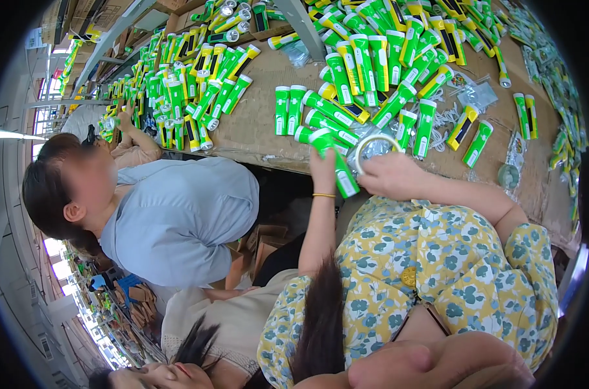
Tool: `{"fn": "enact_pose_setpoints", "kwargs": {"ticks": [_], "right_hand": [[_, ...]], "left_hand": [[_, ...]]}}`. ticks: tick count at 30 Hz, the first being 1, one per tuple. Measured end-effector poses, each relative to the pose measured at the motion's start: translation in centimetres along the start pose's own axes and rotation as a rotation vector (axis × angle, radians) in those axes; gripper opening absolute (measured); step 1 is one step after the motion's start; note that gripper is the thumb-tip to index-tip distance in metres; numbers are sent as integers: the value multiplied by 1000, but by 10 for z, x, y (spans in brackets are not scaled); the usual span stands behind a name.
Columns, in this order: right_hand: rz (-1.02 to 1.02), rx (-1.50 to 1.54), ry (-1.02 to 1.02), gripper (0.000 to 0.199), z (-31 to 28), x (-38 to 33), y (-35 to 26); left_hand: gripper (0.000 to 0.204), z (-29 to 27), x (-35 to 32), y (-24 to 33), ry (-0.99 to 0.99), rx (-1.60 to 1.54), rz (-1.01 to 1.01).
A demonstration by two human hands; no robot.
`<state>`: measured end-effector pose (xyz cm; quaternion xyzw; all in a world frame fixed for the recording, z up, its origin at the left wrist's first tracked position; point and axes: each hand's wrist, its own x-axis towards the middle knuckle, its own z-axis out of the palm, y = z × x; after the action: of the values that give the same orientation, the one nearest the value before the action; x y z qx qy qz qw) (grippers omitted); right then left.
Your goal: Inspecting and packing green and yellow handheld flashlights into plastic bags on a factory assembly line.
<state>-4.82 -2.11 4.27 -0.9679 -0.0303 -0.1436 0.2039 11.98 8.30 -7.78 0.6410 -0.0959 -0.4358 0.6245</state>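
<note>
My left hand (pixel 321 170) is closed around a green flashlight (pixel 345 177) with a white head, tilted just off the table's near edge. Close beside it, the fingers of my right hand (pixel 393 175) grip a pale ring-shaped roll of tape (pixel 360 155). Part of the roll's far side lies against clear plastic. Just beyond both hands, several green and yellow flashlights (pixel 395 104) lie on the table in a loose heap, some crossing each other. White cords (pixel 439 137) sit to the right of them.
The brown table (pixel 255 133) carries large piles of flashlights (pixel 197 78) at the back left and back right. Clear plastic bags (pixel 479 96) lie on the right. A metal post (pixel 302 29) rises at the back. A person in a light blue shirt (pixel 177 214) sits close on my left.
</note>
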Motion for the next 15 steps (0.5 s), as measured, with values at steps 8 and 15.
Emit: {"fn": "enact_pose_setpoints", "kwargs": {"ticks": [8,15], "right_hand": [[472,347,80,15,0,-4,27],[731,572,-101,52,7,18,36]], "left_hand": [[32,-24,4,40,-183,-647,-229],[35,-89,69,31,153,-37,75]]}}
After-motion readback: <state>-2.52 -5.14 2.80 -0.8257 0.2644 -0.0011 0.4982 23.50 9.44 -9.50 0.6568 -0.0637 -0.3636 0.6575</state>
